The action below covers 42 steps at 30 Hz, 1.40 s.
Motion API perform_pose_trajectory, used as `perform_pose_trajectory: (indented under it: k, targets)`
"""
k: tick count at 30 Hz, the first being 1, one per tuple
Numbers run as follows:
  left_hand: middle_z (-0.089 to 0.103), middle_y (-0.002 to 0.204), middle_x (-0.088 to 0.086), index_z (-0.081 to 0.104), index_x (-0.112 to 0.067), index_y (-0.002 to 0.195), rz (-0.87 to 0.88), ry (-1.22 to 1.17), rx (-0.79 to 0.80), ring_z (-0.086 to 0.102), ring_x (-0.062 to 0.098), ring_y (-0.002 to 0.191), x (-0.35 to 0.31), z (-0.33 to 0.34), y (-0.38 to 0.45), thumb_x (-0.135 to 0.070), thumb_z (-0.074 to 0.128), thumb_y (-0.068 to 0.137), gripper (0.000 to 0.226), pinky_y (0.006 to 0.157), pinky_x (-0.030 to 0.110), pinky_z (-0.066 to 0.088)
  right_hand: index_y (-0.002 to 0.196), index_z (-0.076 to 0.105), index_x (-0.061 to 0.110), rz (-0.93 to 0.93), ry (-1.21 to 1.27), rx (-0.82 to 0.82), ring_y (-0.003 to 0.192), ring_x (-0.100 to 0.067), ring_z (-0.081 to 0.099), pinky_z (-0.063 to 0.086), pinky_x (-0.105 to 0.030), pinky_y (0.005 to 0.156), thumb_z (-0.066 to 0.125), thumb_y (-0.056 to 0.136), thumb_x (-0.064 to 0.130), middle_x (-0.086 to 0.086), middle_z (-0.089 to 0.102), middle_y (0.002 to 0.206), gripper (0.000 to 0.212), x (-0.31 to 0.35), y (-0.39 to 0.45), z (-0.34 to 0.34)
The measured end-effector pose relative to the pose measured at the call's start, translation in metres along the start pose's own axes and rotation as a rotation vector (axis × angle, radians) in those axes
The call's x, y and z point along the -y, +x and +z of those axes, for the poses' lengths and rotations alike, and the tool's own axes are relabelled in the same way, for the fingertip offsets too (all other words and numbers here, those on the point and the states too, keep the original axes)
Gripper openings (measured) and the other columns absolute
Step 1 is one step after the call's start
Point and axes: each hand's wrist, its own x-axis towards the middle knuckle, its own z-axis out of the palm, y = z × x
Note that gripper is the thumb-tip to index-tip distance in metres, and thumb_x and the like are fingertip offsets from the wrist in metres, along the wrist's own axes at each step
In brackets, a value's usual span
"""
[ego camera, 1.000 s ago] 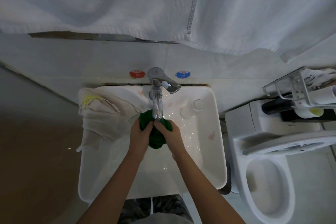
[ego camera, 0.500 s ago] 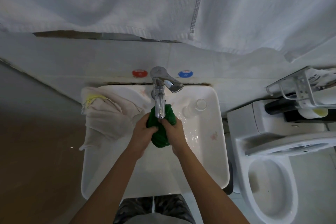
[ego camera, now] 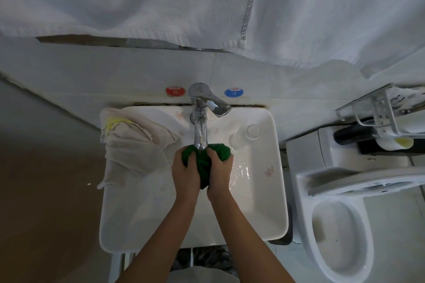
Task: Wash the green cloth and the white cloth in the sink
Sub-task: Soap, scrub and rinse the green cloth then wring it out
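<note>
I've got both hands, left [ego camera: 185, 171] & right [ego camera: 219, 173], curled tight round the green cloth [ego camera: 203, 163], bunched under the tap [ego camera: 200, 131] mid-sink [ego camera: 259, 213]. Risk: splash over the rim, or white cloth [ego camera: 135, 147] sliding off the left edge. Green wad's long axis runs near-far, bulk toward the wall.

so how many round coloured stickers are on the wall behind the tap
2. A round red sticker sits left of the chrome tap, and a round blue sticker sits right of it. The hanging white towel above may hide others.
</note>
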Motion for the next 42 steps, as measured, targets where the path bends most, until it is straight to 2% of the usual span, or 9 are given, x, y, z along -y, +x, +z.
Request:
perform_pose_trajectory:
  k: [11,15,18,25,29,34,37,40,42]
  targets:
    - [0.064,0.095,-0.001,0.06,-0.016,0.102,0.043,-0.119,0.035,0.063,0.011,0.087,-0.011,0.003,0.005,-0.007,0.049,0.094,0.016,0.077,0.024,0.052,0.093,0.067,0.027,-0.158,-0.192,0.142,0.095,-0.026,0.066,0.055,-0.045,0.089,0.048,0.084,0.006,-0.006,0.069,0.096,0.03,0.01,0.001,0.011]
    - [0.059,0.081,-0.002,0.059,-0.021,0.086,-0.144,-0.207,0.11,0.057,0.024,0.083,-0.007,0.009,0.017,-0.03,0.05,0.083,0.014,0.079,0.035,0.047,0.101,0.067,0.024,-0.225,-0.241,0.211,0.092,-0.017,0.067,0.055,-0.035,0.084,0.058,0.081,0.025,-0.002,0.07,0.096,0.022,0.002,-0.004,0.013]
    - [0.06,0.078,-0.001,0.056,-0.023,0.08,-0.121,0.041,0.082,0.059,0.023,0.08,-0.002,0.009,0.017,-0.042,0.046,0.091,0.024,0.076,0.037,0.046,0.078,0.065,0.031,-0.225,-0.283,0.134,0.078,-0.019,0.063,0.053,-0.039,0.075,0.064,0.078,0.038,-0.003,0.065,0.081,0.007,-0.007,-0.006,0.014]
    - [0.051,0.054,0.003,0.05,-0.015,0.055,0.023,0.261,0.037,0.048,0.017,0.052,-0.003,0.006,0.021,-0.02,0.05,0.096,0.042,0.05,0.026,0.035,0.048,0.049,0.021,-0.207,-0.274,-0.079,0.055,-0.017,0.041,0.038,-0.034,0.055,0.063,0.079,0.006,-0.002,0.047,0.052,0.037,-0.005,0.001,0.014]
    - [0.049,0.054,0.002,0.048,-0.015,0.055,0.065,0.241,0.031,0.044,0.013,0.05,-0.006,0.007,0.02,-0.014,0.05,0.095,0.04,0.052,0.025,0.035,0.041,0.044,0.024,-0.235,-0.267,-0.11,0.051,-0.014,0.034,0.031,-0.032,0.053,0.055,0.075,-0.001,0.008,0.039,0.044,0.044,-0.003,0.004,0.018]
    - [0.062,0.078,0.001,0.055,-0.019,0.083,0.017,0.195,0.094,0.061,0.016,0.07,-0.004,0.006,0.015,-0.031,0.059,0.088,0.014,0.065,0.035,0.051,0.064,0.055,0.009,-0.24,-0.075,-0.148,0.061,-0.021,0.051,0.047,-0.041,0.06,0.058,0.077,0.02,-0.01,0.054,0.064,0.017,-0.011,0.002,0.015]
    - [0.066,0.088,-0.001,0.056,-0.019,0.098,-0.07,0.232,0.106,0.066,0.014,0.078,0.008,-0.002,0.014,-0.052,0.062,0.082,0.037,0.07,0.037,0.055,0.091,0.062,0.012,-0.257,-0.016,-0.101,0.079,-0.019,0.064,0.055,-0.04,0.076,0.062,0.087,0.016,-0.008,0.066,0.086,0.007,-0.014,0.001,0.014]
    - [0.068,0.094,0.007,0.057,-0.013,0.108,-0.156,0.054,0.183,0.069,0.017,0.081,0.013,-0.004,0.012,-0.058,0.064,0.076,0.056,0.064,0.032,0.057,0.115,0.049,0.022,-0.236,-0.01,-0.037,0.095,-0.015,0.062,0.053,-0.03,0.085,0.061,0.089,0.001,0.001,0.06,0.102,0.036,-0.01,-0.002,0.013]
    - [0.066,0.099,0.007,0.054,-0.012,0.112,-0.161,-0.028,0.167,0.068,0.017,0.085,0.011,-0.003,0.008,-0.042,0.065,0.084,0.043,0.06,0.024,0.054,0.133,0.039,0.029,-0.199,-0.007,0.024,0.105,-0.011,0.057,0.05,-0.031,0.092,0.06,0.089,-0.002,0.008,0.054,0.113,0.058,-0.008,-0.003,0.009]
